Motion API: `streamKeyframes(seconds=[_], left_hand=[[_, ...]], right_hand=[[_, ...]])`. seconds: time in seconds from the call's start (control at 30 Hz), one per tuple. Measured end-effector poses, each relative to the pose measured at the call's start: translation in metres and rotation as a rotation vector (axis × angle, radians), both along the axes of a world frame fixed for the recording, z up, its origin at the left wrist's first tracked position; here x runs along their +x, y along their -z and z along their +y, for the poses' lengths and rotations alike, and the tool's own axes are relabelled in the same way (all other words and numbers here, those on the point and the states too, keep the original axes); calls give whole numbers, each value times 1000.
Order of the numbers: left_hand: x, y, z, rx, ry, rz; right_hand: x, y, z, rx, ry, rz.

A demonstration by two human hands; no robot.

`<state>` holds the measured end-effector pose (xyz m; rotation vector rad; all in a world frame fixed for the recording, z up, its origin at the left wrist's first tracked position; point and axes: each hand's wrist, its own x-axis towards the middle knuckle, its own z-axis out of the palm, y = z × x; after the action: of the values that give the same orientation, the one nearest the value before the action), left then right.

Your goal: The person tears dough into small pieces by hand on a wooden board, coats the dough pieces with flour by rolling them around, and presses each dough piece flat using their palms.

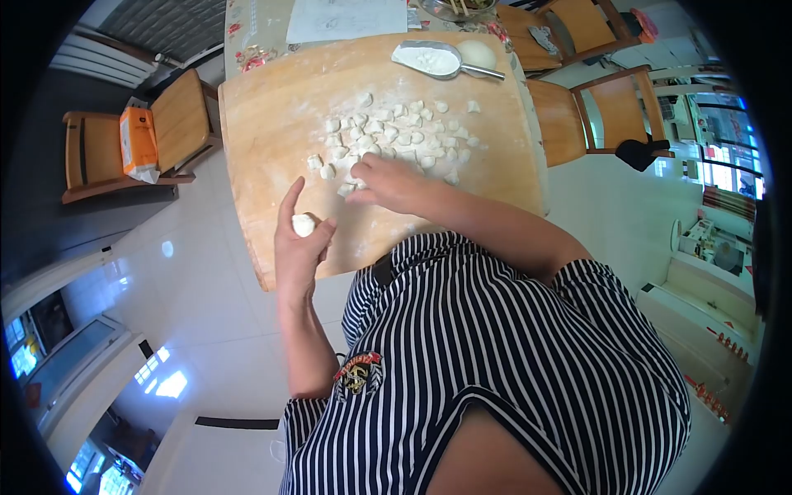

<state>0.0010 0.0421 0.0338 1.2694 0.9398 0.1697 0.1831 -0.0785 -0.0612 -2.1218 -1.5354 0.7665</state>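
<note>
My left hand [297, 243] is held palm up over the near edge of the wooden board [264, 124], with a small round dough piece [304, 224] resting in the palm. Fingers down, my right hand [388, 183] reaches into the near side of a heap of several small floured dough pieces [396, 136] and touches one; whether it grips that piece is hidden. A metal scoop of flour [429, 59] and a larger dough ball [478, 54] lie at the board's far edge.
A wooden chair [132, 140] with an orange box [137, 139] on it stands to the left. More wooden chairs [610, 107] stand to the right. A white sheet [346, 18] lies beyond the board. The floor is glossy white tile.
</note>
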Motion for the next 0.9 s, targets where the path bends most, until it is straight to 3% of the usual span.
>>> streamKeyframes(seconds=[0.07, 0.1, 0.17, 0.27, 0.3, 0.33, 0.37, 0.4, 0.47, 0.53, 0.6, 0.63, 0.73, 0.8, 0.83, 0.87, 0.9], left_hand=[[6, 9, -2, -119, 48, -18], [6, 20, 1, -155, 131, -38], [17, 22, -5, -195, 190, -102], [32, 27, -20, -196, 252, -173], [35, 42, -22, -152, 259, -218], [39, 53, -24, -108, 265, -263], [40, 62, -28, 77, 290, -212], [43, 60, -31, 74, 294, -209], [49, 55, -31, 165, 356, 73], [53, 41, -36, 191, 328, 154], [55, 34, -40, -106, 158, -18], [55, 34, -44, -104, 157, -18], [39, 27, -49, 10, 90, -107], [14, 6, -35, 442, 154, -191], [3, -6, -27, 423, 69, -306], [-7, -17, -21, 408, -38, -415], [-17, -26, -9, 243, -87, -401]], right_hand=[[-3, -28, 4, 47, 223, 13], [-3, -46, 6, 47, 224, 12], [-4, -76, 6, 72, 122, 540], [-11, -76, 2, 73, 13, 581], [-13, -68, 2, 139, 122, 594], [-11, -64, 2, 142, 122, 593], [-9, -62, 1, 173, 202, 443], [-9, -63, -1, 200, 281, 294], [-8, -67, -4, 193, 278, 300], [-9, -72, -6, 297, 188, 127], [-9, -79, -5, 237, 250, 200], [-9, -80, -3, 178, 305, 272], [-6, -65, 8, 172, 479, 377], [18, -26, 12, 189, 786, 329], [41, -10, -3, 270, 833, 411], [58, -1, -13, 207, 780, 246], [62, -11, -24, 121, 683, 248]])
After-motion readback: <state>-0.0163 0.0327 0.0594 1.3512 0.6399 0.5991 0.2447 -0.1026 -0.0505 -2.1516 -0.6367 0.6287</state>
